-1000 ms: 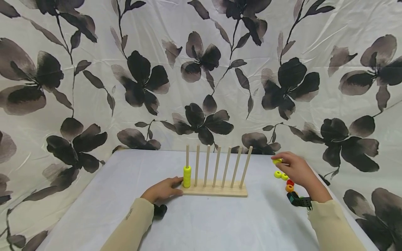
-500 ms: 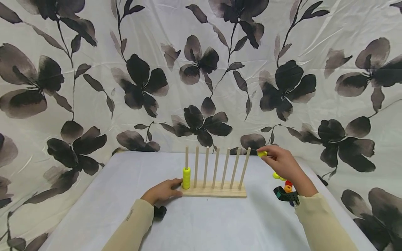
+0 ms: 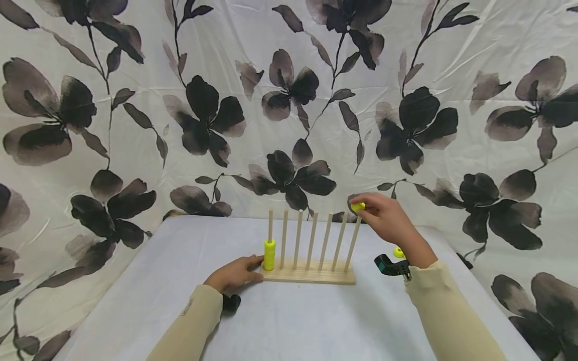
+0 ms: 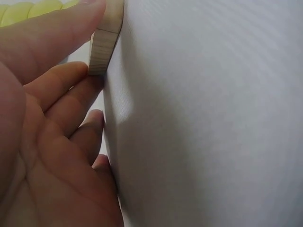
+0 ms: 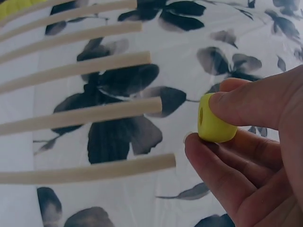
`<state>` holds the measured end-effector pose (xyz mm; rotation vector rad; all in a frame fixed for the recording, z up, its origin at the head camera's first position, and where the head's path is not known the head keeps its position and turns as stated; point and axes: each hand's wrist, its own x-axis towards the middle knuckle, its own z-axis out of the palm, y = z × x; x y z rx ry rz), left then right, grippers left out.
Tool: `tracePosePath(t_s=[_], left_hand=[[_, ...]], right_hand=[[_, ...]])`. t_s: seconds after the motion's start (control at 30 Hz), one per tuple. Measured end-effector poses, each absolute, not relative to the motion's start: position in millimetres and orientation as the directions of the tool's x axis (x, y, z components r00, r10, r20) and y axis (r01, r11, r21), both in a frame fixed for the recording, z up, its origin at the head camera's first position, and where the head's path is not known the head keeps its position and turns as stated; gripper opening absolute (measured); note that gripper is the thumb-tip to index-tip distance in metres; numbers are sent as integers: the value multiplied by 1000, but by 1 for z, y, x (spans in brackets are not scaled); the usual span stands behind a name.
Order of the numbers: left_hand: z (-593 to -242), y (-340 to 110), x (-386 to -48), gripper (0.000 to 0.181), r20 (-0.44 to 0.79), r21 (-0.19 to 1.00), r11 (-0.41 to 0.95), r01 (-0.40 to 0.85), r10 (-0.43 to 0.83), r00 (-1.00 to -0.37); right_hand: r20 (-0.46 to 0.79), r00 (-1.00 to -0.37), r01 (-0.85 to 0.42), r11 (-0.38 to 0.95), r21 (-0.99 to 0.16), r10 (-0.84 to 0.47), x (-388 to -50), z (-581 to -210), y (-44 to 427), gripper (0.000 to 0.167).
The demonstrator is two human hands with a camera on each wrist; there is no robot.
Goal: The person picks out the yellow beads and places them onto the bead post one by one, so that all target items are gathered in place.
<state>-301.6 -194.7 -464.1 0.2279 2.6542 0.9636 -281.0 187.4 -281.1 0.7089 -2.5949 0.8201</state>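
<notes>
My right hand pinches a yellow bead between thumb and fingers. In the right wrist view the bead's hole faces the tops of the bare pegs, and a gap separates the two. The head view shows the bead near the top of the rightmost peg. A wooden peg stand sits on the table, its leftmost peg carrying a stack of yellow beads. My left hand holds the stand's left end, the thumb and fingers touching the base end in the left wrist view.
Another yellow bead lies on the white table, partly behind the right wrist. The right forearm hides the table there. A floral cloth hangs behind the table.
My right hand has moved left and up with the yellow bead, from beside the loose beads to the rightmost peg's top. My left hand stays at the stand's left end.
</notes>
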Motion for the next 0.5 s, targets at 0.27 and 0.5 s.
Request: tracePosePath(t_s=[0.27,0.5], left_hand=[[-465,-197,-304,70,-228,651,757,45,252,-941],[-467,-196,-306,73,-236,661,749,35,252,-939]], right_hand=[[437,-794,-600,655,-459,-422,-287,-270,165,27],[405,-800,-600,625,-500,-443,-293,-266,147,30]])
